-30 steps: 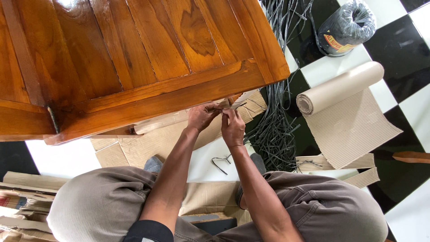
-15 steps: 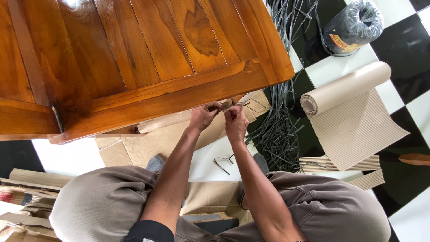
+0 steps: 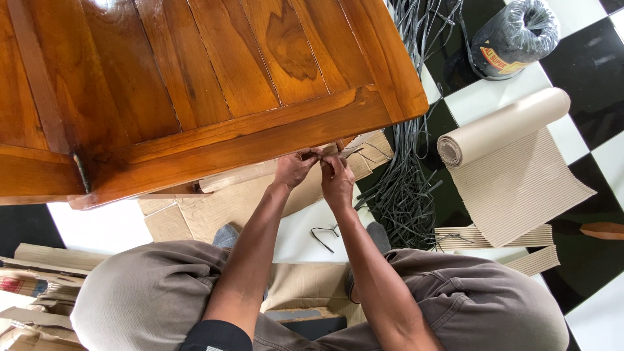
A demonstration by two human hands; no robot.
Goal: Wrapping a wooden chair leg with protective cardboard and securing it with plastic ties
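My left hand (image 3: 294, 168) and my right hand (image 3: 337, 181) meet just under the front edge of a glossy brown wooden table (image 3: 195, 84). Both pinch a thin dark plastic strap (image 3: 351, 153) that runs around a cardboard-wrapped table leg (image 3: 247, 174). The fingertips are closed on the strap ends, close together. The point where the strap crosses is partly hidden by my fingers and the table edge.
A bundle of dark straps (image 3: 400, 188) lies on the black-and-white tiled floor to the right. Beside it sits a roll of corrugated cardboard (image 3: 504, 127) and a black-wrapped spool (image 3: 513, 39). Flat cardboard pieces (image 3: 195, 214) lie under the table. A short strap scrap (image 3: 322, 234) lies between my knees.
The view shifted slightly. My hands stayed at the table edge, working the strap ends with small finger movements.
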